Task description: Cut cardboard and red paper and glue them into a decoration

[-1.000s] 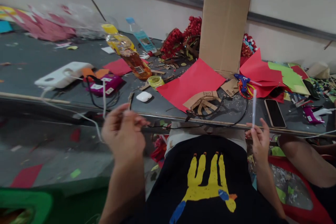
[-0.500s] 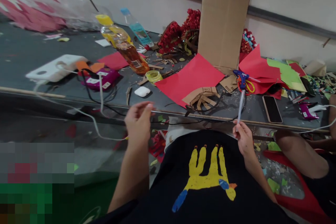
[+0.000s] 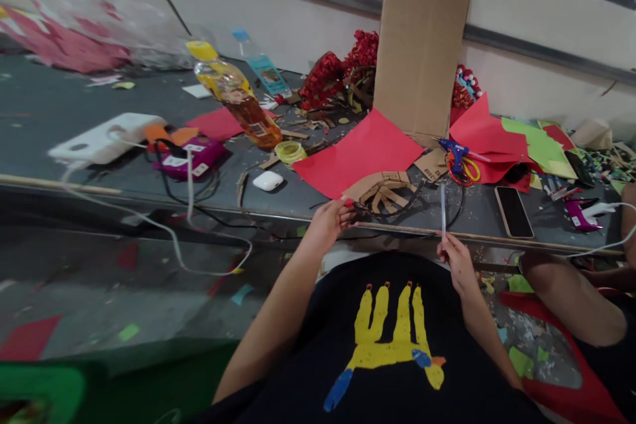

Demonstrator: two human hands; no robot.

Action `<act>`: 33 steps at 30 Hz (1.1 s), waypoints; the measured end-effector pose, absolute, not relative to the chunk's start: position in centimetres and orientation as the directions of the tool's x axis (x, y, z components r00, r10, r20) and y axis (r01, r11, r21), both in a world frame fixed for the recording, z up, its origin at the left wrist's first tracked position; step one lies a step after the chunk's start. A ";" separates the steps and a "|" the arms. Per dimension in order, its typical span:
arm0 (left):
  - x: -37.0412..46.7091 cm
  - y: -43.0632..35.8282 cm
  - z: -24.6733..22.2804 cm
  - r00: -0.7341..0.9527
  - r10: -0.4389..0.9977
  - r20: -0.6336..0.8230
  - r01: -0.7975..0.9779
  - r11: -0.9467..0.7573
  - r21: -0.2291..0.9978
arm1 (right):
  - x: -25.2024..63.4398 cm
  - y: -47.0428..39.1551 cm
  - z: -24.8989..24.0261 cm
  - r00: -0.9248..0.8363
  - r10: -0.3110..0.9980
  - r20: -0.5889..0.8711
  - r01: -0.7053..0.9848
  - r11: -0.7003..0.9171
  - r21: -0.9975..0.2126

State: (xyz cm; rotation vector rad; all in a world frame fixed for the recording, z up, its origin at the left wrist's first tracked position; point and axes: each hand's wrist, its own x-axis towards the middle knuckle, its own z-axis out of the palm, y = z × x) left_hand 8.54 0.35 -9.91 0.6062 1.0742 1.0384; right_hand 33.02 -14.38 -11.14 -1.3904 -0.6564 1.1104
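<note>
My left hand (image 3: 328,225) is at the table's front edge, its fingertips at the near corner of a red sheet (image 3: 360,151) and the left end of a cut cardboard piece (image 3: 385,193). Its fingers are bent close together; whether they pinch anything is hard to make out. My right hand (image 3: 456,258) pinches the lower end of a translucent glue stick (image 3: 443,212), which points up over the table edge. Beyond it, a blue glue gun (image 3: 453,148) lies by orange-handled scissors (image 3: 471,169). A phone (image 3: 513,212) lies to the right.
A tilted-looking tea bottle (image 3: 243,106), a yellow tape roll (image 3: 291,152) and a white earphone case (image 3: 267,181) stand left of the red sheet. Tall cardboard (image 3: 424,40) leans on the wall. White cables hang over the edge. Another person's knee (image 3: 571,291) is at right.
My left hand has moved right, from in front of the white case to the cardboard piece and red sheet. The glue stick, still in my right hand, has shifted slightly left, away from the glue gun.
</note>
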 end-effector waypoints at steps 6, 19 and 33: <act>10.2 1.9 -9.1 0.080 0.942 -0.326 -0.533 0.317 0.785 | 33.6 -14.3 -11.4 0.408 0.891 -0.199 -0.200 -0.125 -0.972; 10.8 -0.8 -6.9 -0.150 0.985 0.082 -0.323 -0.127 0.938 | 34.9 -15.1 -13.0 0.431 0.888 -0.159 -0.075 -0.141 -0.987; 9.6 -3.2 -6.9 -0.095 0.942 0.322 0.061 -0.317 0.946 | 36.2 -11.8 -11.2 0.436 0.891 -0.125 0.089 -0.181 -0.980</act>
